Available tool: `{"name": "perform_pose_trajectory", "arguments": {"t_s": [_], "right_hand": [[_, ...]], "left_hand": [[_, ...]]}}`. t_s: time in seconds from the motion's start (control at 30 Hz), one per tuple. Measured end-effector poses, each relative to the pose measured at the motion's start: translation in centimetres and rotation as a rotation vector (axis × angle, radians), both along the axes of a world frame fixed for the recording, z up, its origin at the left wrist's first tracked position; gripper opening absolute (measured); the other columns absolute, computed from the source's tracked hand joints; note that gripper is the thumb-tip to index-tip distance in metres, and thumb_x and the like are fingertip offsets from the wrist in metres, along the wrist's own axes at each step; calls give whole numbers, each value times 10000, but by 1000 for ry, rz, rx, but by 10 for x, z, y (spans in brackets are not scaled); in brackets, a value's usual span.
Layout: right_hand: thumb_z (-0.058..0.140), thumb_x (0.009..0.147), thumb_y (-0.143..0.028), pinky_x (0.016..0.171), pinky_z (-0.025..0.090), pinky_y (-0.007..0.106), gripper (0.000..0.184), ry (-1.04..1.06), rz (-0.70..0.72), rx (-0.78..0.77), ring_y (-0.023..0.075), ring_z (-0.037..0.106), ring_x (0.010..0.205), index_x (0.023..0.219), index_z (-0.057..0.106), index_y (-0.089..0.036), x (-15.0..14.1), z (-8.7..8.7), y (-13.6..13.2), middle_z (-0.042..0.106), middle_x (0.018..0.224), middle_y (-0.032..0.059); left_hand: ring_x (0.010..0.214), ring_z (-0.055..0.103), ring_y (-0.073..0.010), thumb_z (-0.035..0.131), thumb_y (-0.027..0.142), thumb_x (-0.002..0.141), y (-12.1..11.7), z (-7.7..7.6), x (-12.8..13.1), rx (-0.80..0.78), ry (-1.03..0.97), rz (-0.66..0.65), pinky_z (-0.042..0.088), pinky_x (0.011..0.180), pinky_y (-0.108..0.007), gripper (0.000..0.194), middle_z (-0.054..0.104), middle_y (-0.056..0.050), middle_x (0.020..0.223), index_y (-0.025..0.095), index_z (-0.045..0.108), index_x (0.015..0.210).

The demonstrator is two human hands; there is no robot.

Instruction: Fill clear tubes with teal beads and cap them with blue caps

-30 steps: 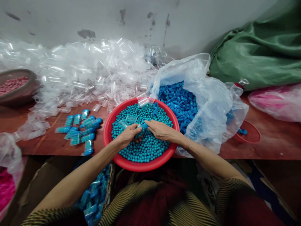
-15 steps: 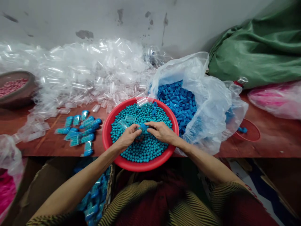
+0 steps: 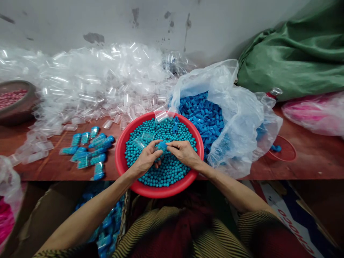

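A red bowl (image 3: pixel 120 157) full of small teal beads (image 3: pixel 172 172) sits at the near edge of a brown table. Over its middle, my left hand (image 3: pixel 145 159) and my right hand (image 3: pixel 184 153) meet, both pinched on one small clear tube with a blue cap (image 3: pixel 162 146). The left fingers wrap the tube body; the right fingertips press on the cap end. A loose blue cap (image 3: pixel 176 123) and a few empty clear tubes (image 3: pixel 162 115) lie on the beads at the bowl's far side.
Filled, capped tubes (image 3: pixel 91 152) lie left of the bowl. Behind is a big heap of empty clear tubes (image 3: pixel 94 82). A clear bag of blue caps (image 3: pixel 204 116) stands right of the bowl. A brown bowl of pink beads (image 3: pixel 13 98), green cloth (image 3: pixel 292 57), small red lid (image 3: pixel 285 152).
My hands stayed over the bowl; the right fingertips closed in on the blue cap end of the tube. The view shifted slightly.
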State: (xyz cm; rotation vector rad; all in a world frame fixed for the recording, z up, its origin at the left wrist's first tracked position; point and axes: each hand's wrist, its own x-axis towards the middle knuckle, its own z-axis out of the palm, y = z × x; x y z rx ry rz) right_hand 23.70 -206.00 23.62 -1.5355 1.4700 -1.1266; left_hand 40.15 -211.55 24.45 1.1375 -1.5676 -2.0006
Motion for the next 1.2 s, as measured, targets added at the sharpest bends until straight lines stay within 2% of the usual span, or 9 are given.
{"name": "perform_pose_trajectory", "arguments": {"t_s": [0.2,0.43,0.57,0.7,0.8,0.9,0.97,1.1,1.2], "right_hand": [[490,871,-210,647,433,229,236,49,-2,-73,130,604,655,794,710,-175,6,-2,4,686,725,8],[422,912,-194,644,407,224,234,331,194,-234,127,562,660,877,648,-146,-6,-8,-2,607,695,27],[408,917,-191,662,416,247,245,399,304,-222,142,563,683,867,644,-147,-12,-8,-4,622,726,45],[508,844,-199,714,462,272,209,95,231,-55,143,597,761,986,658,-165,-18,-6,-6,664,863,44],[545,795,-241,592,484,256,290,-234,148,142,109,562,604,1057,635,-157,-20,-9,-9,642,790,13],[581,751,-242,537,495,253,429,-401,16,192,102,557,570,1170,558,-151,-18,-9,-12,643,840,18],[566,770,-236,582,510,267,406,-322,-17,134,120,589,627,1167,556,-151,-14,-5,-11,656,873,35],[490,860,-242,853,478,350,316,114,83,-43,196,613,955,1146,572,-137,-3,7,-2,653,1036,102],[602,803,-363,867,477,400,615,345,185,-57,262,570,1063,1318,397,-97,7,10,6,556,1199,183]], "left_hand": [[578,501,-94,690,373,670,4,1,-5,24,68,116,464,511,-233,482,541,28,738,194,543,1093],[477,436,-84,599,316,738,9,-3,-9,-133,-16,124,396,430,-209,285,427,63,588,207,523,990],[475,433,-72,623,335,733,9,-3,-7,-135,-22,106,385,414,-192,344,432,67,607,217,515,1038],[430,460,-69,633,407,729,7,1,-3,-41,29,67,405,402,-203,456,473,72,616,229,463,1113],[427,503,-88,628,446,727,5,4,-1,-17,43,49,431,403,-221,485,512,66,630,232,421,1111],[411,506,-91,620,457,734,5,4,-1,-51,-16,-16,414,389,-217,481,504,68,619,225,416,1102],[393,491,-86,612,444,745,7,4,-2,-84,-57,-28,379,371,-209,477,495,69,620,226,415,1120],[394,436,-77,597,393,767,13,4,-8,-119,-44,50,335,390,-215,532,462,71,607,252,388,1236],[475,408,-78,601,358,767,17,4,-10,-163,5,114,340,466,-220,525,471,57,632,224,427,1244]]}}
